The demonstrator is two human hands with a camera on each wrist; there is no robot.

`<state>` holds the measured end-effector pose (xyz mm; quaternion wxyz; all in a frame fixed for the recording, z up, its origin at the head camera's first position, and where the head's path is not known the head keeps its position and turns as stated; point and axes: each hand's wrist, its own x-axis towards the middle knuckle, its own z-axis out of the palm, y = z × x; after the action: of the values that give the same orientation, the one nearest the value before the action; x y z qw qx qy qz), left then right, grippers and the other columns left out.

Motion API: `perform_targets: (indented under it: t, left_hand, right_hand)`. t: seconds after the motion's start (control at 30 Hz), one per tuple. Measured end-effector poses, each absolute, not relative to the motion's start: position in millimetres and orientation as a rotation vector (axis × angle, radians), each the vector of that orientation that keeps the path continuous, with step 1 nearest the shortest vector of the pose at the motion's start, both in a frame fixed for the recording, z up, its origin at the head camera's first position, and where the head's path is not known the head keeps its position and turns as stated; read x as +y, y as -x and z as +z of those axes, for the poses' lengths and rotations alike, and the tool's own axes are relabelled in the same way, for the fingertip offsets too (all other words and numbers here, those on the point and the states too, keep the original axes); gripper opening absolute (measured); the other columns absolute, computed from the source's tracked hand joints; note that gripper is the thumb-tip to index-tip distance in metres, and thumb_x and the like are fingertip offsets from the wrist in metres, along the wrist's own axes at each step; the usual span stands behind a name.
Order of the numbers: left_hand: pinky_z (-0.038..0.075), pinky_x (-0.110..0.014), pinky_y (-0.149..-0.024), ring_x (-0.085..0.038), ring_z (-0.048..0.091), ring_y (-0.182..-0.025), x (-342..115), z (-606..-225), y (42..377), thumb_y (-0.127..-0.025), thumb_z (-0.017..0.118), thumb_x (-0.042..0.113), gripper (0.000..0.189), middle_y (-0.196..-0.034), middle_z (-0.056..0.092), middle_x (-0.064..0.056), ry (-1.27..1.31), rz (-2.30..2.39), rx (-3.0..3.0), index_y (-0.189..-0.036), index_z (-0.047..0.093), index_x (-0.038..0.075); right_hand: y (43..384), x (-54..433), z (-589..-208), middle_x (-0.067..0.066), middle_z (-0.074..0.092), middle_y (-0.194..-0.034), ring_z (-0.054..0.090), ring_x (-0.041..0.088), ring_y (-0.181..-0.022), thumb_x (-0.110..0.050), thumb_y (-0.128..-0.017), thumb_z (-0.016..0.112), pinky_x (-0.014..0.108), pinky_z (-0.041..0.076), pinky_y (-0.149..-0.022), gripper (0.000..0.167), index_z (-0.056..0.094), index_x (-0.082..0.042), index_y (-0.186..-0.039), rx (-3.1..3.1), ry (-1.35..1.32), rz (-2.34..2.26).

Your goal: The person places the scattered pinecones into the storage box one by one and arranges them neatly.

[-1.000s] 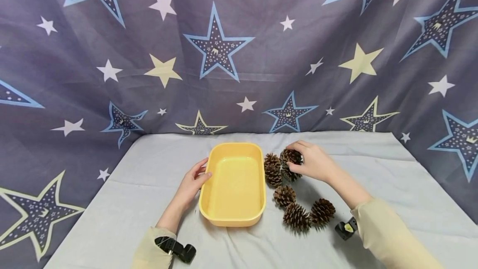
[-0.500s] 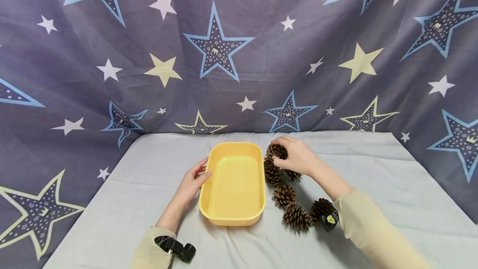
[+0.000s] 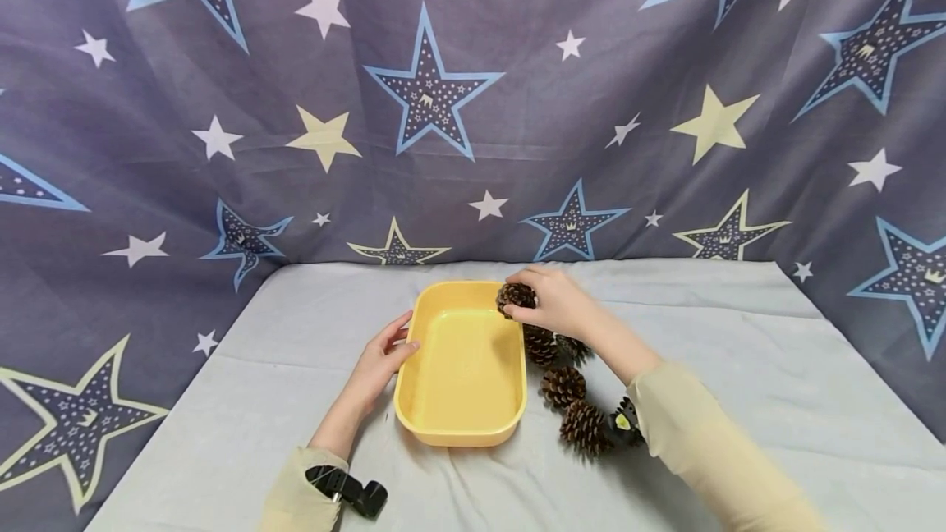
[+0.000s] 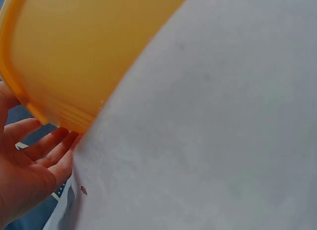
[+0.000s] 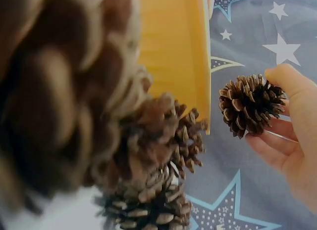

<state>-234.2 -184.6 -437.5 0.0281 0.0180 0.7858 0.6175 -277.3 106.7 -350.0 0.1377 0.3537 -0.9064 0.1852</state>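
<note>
A brown pine cone (image 3: 515,299) is pinched between the thumb and fingers of my right hand (image 3: 557,302). In the head view it overlaps the far right corner of a yellow plastic tub (image 3: 464,376), whose visible inside holds nothing. The right wrist view has the held pine cone (image 5: 250,104) raised, with the tub's wall (image 5: 183,47) beside it. My left hand (image 3: 378,366) holds the tub's left side, thumb on the rim and fingers along the outer wall. The left wrist view also catches this hand (image 4: 32,163) against the tub (image 4: 79,52).
Several pine cones lie on the pale cloth right of the tub, including one near the wall (image 3: 541,347), one in the middle (image 3: 563,386) and one nearer the front (image 3: 584,427). My right sleeve and wrist camera partly cover another. A star-patterned curtain (image 3: 458,187) hangs behind.
My right hand has carried the pine cone leftward, from the group on the cloth to the tub's far right corner. The left hand and tub have stayed in place.
</note>
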Motion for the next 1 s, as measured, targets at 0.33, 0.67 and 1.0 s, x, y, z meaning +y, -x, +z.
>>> perform_targets:
  t: [0.33,0.67,1.0]
  left_hand:
    - [0.050,-0.025,-0.076,-0.019,0.052,-0.102,-184,-438,233,-0.088,0.058,0.021,0.056,-0.127,0.048,-0.016,-0.063,1.911,2.434,-0.139,0.037,0.017]
    - [0.050,-0.027,-0.077,-0.022,0.052,-0.104,-183,-433,230,-0.088,0.058,0.020,0.056,-0.128,0.047,-0.017,-0.058,1.904,2.440,-0.140,0.037,0.016]
    - [0.050,-0.026,-0.077,-0.022,0.053,-0.103,-183,-438,232,-0.087,0.058,0.020,0.055,-0.127,0.049,-0.016,-0.054,1.900,2.459,-0.139,0.038,0.018]
  right_hand:
    - [283,81,-353,0.011,0.060,-0.116,0.056,0.024,-0.107,-0.040,-0.083,0.063,0.036,0.045,-0.094,0.049,0.060,-0.004,-0.116,-2.675,-1.080,0.532]
    - [286,60,-354,0.009,0.061,-0.112,0.058,0.023,-0.103,-0.043,-0.078,0.067,0.034,0.046,-0.092,0.050,0.061,-0.006,-0.111,-2.695,-1.100,0.467]
    - [293,42,-361,0.006,0.057,-0.105,0.058,0.020,-0.095,-0.039,-0.077,0.070,0.032,0.047,-0.088,0.043,0.063,-0.008,-0.107,-2.758,-1.110,0.456]
